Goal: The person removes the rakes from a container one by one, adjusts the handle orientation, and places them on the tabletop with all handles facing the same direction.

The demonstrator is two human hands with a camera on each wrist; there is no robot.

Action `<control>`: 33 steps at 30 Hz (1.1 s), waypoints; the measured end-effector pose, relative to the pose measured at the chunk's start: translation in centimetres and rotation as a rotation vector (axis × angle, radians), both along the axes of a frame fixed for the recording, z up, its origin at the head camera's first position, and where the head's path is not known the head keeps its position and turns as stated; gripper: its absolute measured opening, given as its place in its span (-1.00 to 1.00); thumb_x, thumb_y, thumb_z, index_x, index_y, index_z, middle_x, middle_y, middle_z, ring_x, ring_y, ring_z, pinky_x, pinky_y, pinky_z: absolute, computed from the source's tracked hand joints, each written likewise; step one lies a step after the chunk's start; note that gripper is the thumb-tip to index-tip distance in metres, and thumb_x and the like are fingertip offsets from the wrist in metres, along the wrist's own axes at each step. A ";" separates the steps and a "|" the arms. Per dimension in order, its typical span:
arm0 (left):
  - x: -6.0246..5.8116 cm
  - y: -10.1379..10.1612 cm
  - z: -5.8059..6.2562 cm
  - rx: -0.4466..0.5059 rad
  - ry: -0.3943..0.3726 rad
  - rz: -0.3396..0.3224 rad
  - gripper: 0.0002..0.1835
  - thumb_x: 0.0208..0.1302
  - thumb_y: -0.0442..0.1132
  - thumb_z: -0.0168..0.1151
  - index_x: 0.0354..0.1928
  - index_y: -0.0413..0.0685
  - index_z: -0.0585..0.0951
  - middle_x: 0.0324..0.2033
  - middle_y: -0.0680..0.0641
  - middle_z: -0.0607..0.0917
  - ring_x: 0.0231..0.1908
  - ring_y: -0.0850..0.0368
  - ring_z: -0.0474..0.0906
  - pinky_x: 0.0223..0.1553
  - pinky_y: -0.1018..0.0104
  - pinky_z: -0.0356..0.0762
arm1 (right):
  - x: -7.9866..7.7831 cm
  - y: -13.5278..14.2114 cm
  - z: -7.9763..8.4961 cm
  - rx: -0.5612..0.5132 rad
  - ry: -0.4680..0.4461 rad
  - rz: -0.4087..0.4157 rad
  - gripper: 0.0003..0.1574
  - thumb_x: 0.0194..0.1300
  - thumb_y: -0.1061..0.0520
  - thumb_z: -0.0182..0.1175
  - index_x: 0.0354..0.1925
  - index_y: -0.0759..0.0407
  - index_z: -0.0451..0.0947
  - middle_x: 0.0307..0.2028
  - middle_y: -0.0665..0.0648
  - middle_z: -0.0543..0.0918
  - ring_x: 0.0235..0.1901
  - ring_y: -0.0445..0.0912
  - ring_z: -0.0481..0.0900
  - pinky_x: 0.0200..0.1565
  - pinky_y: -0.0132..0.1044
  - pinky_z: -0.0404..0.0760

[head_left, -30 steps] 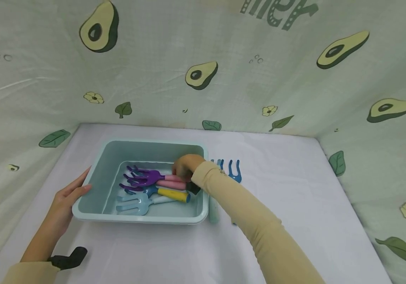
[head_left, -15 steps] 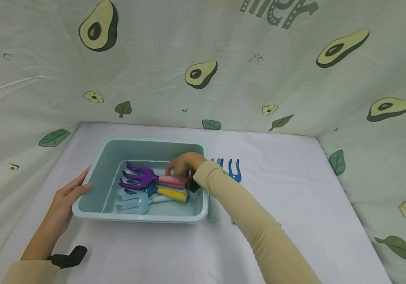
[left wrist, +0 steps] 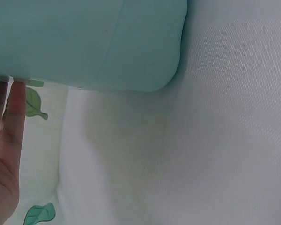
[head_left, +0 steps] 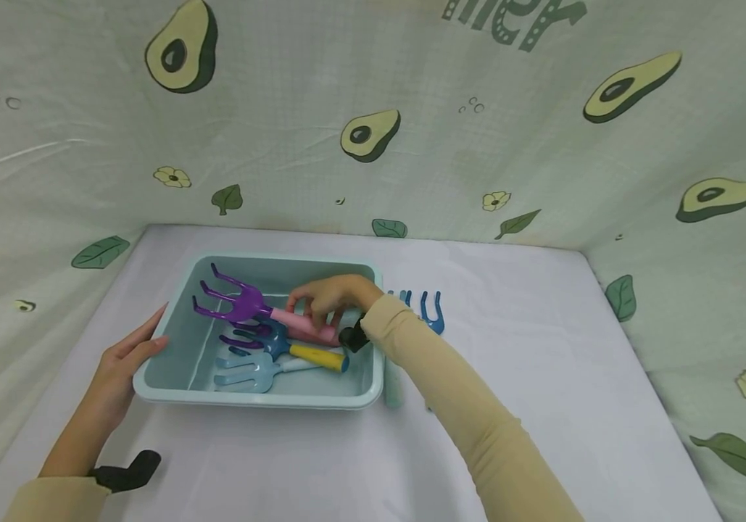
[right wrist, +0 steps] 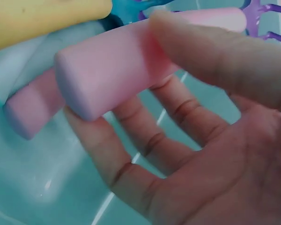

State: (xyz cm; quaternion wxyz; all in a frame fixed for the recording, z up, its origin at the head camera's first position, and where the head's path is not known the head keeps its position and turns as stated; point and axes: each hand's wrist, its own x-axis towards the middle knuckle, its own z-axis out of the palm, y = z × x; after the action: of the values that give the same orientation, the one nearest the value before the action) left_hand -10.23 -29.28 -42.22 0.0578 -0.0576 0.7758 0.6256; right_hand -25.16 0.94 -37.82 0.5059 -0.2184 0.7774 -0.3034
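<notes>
A pale blue plastic basin holds several small garden hand tools. My right hand pinches the pink handle of a purple hand rake between thumb and fingers. Its tines are tilted up toward the basin's back left. In the right wrist view the pink handle's end points toward the camera. A second pink handle lies below it. Beside these are a blue fork with a yellow handle and a light blue fork. My left hand touches the basin's left rim with its fingers straight.
Right of the basin, a blue fork head and a pale green handle show on the white table, partly hidden by the right sleeve. An avocado-print cloth rises behind the table.
My right hand has lifted the purple hand rake off the other tools and shifted it left, tilting its tines upward. A blue fork head beneath is uncovered. My left hand stays at the rim.
</notes>
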 end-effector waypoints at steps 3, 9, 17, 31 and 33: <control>-0.1 0.1 0.0 -0.009 -0.007 0.000 -0.42 0.38 -0.10 -0.01 0.40 0.34 0.12 0.40 0.25 0.09 0.18 0.48 0.22 -0.23 0.65 0.42 | 0.0 0.2 0.3 -0.055 -0.021 -0.007 -0.35 0.07 0.46 0.09 0.08 -0.03 0.35 -0.19 0.12 0.46 -0.20 -0.05 0.46 -0.22 -0.20 0.61; -0.2 0.1 0.0 -0.010 -0.007 0.001 -0.42 0.39 -0.09 -0.02 0.40 0.33 0.11 0.42 0.22 0.03 0.43 0.15 -0.07 -0.21 0.70 0.39 | 0.1 0.5 1.3 -0.172 -0.029 -0.007 -0.32 0.07 0.49 0.09 0.14 0.06 0.33 -0.16 0.15 0.48 -0.21 -0.04 0.49 -0.24 -0.18 0.62; -0.2 0.0 -0.1 0.030 -0.026 0.011 -0.41 0.38 -0.10 -0.01 0.40 0.35 0.12 0.42 0.21 0.01 0.38 0.22 0.03 -0.25 0.63 0.46 | 0.9 1.3 2.9 -0.277 0.072 0.006 -0.34 0.09 0.39 0.16 0.18 0.10 0.36 -0.08 0.12 0.45 -0.11 -0.02 0.46 -0.22 -0.23 0.60; -0.1 0.0 -0.2 0.067 0.015 -0.004 -0.43 0.38 -0.15 -0.01 0.39 0.29 0.16 0.40 0.24 0.10 0.06 0.56 0.28 -0.25 0.63 0.44 | 2.8 4.4 4.7 -0.390 0.171 -0.177 -0.40 0.10 0.29 0.25 0.16 0.09 0.44 -0.11 0.11 0.51 -0.30 -0.06 0.52 -0.29 -0.28 0.58; -0.1 0.1 -0.2 0.069 0.016 -0.003 -0.43 0.38 -0.15 0.00 0.40 0.29 0.16 0.40 0.23 0.10 0.09 0.54 0.27 -0.24 0.63 0.43 | 3.3 4.8 4.8 -0.400 0.191 -0.218 -0.40 0.09 0.27 0.27 0.15 0.07 0.46 -0.12 0.11 0.52 -0.36 -0.08 0.52 -0.32 -0.30 0.57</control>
State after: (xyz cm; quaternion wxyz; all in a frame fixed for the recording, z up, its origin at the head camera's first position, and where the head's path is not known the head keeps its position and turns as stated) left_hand -10.32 -29.22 -42.38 0.0546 -0.0495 0.7545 0.6522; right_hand -21.89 5.78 -32.98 0.3411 -0.2566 0.7652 -0.4820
